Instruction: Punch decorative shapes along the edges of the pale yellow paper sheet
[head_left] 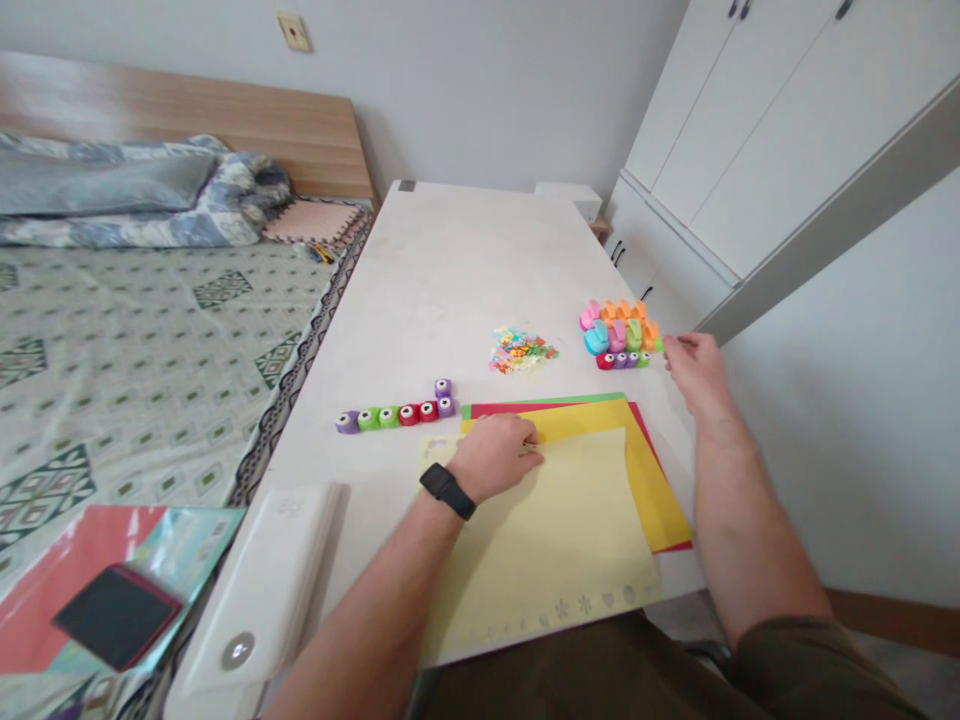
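A pale yellow sheet of paper (562,530) lies in front of me, with punched shapes along its near edge and top left corner. My left hand (495,455), with a black watch on the wrist, rests on the sheet's upper part. Its fingers are curled; what lies between thumb and fingers is too small to make out. Off to the right, my right hand (694,370) pinches a small green craft punch (660,344) beside a group of craft punches (616,337) in orange, pink, blue and green. Below those stands a row of smaller punches (622,360).
Yellow, red and green sheets (652,490) lie under the pale one. Small paper cutouts (521,350) are heaped mid-table. A row of mini punches (397,412) stands left. A white device (262,580) lies along the left edge, near a bed (150,350). Cabinets (735,130) stand right.
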